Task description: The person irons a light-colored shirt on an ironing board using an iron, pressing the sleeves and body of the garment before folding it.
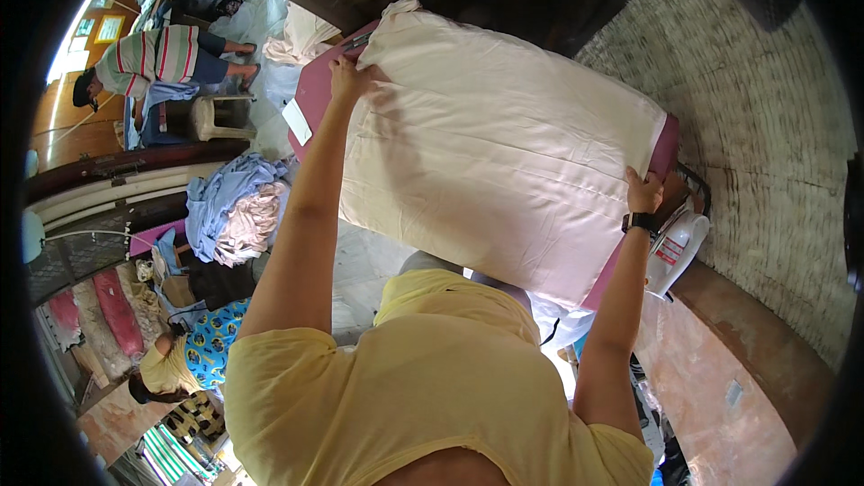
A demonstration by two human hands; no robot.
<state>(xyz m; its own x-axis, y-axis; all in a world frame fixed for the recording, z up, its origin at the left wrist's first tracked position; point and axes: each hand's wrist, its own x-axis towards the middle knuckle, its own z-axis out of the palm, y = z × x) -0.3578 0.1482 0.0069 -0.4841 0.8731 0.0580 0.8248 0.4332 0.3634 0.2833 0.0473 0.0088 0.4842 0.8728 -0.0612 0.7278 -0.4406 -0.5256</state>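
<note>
A cream cloth (490,144) with creases and a long seam lies spread over a maroon ironing board (308,94). My left hand (348,79) is closed on the cloth's left edge, near the far left corner. At the right edge, my right hand (643,191) is closed on the cloth too, its fingers bent at the border. A dark watch (639,221) is on my right wrist. Just beyond that wrist, a white and red iron (677,250) rests at the board's right end. The fingertips of both hands are partly hidden.
A white card (296,122) lies on the board's left end. Heaped blue and pink clothes (236,207) are at left, near a beige plastic stool (220,117). One person (162,58) stands far left; another (193,355) is lower left. A textured wall (720,117) rises at right.
</note>
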